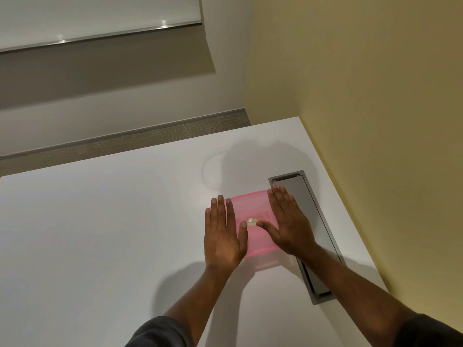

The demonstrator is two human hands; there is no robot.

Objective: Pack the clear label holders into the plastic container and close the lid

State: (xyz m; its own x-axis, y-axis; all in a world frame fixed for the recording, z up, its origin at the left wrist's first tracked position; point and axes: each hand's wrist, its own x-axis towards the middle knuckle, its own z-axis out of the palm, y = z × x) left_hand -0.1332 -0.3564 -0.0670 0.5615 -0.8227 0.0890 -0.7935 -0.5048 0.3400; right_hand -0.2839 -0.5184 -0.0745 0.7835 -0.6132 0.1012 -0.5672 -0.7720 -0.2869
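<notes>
A plastic container with a pink translucent lid (253,209) sits on the white table (100,234), its clear body showing below the lid's near edge. A small round sticker (251,222) marks the lid's middle. My left hand (223,236) lies flat on the lid's left side, fingers straight and together. My right hand (288,221) lies flat on the lid's right side, thumb pointing toward the sticker. Both palms rest on the lid. No label holders are visible; the container's contents are hidden under the lid.
A grey recessed cable hatch (315,231) runs along the table just right of the container, partly under my right wrist. A yellow wall (375,96) borders the table's right edge. The table's far edge (150,144) drops to carpet.
</notes>
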